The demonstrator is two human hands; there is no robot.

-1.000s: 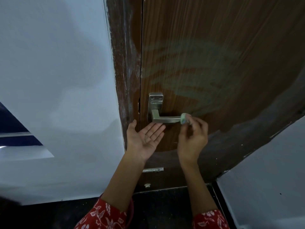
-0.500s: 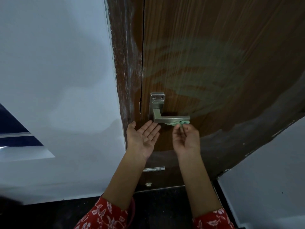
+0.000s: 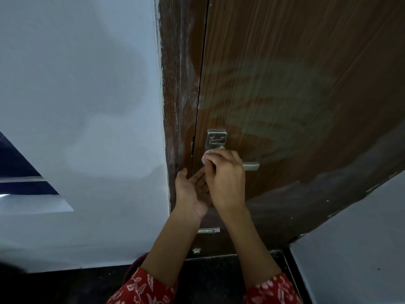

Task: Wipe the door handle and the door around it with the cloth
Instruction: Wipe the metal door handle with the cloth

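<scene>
A silver lever door handle [image 3: 216, 139] is fixed to the brown wooden door [image 3: 295, 73] near its left edge; the lever's right tip [image 3: 251, 166] sticks out past my fingers. My right hand [image 3: 225, 178] is closed on a small pale green cloth [image 3: 205, 160] and presses it against the inner end of the lever, just under the mounting plate. Only a sliver of the cloth shows. My left hand [image 3: 190, 191] is held palm up, fingers apart, just below the handle, partly behind the right hand.
The dark wooden door frame [image 3: 179, 84] stands left of the door, with a white wall [image 3: 76, 106] beyond it. Another pale wall [image 3: 355, 249] is at the lower right. A small metal latch [image 3: 208, 231] sits low on the door. Dark floor lies below.
My right hand has slid the cloth leftwards along the lever, from its free right end to the inner end by the plate. The left hand has stayed cupped below.
</scene>
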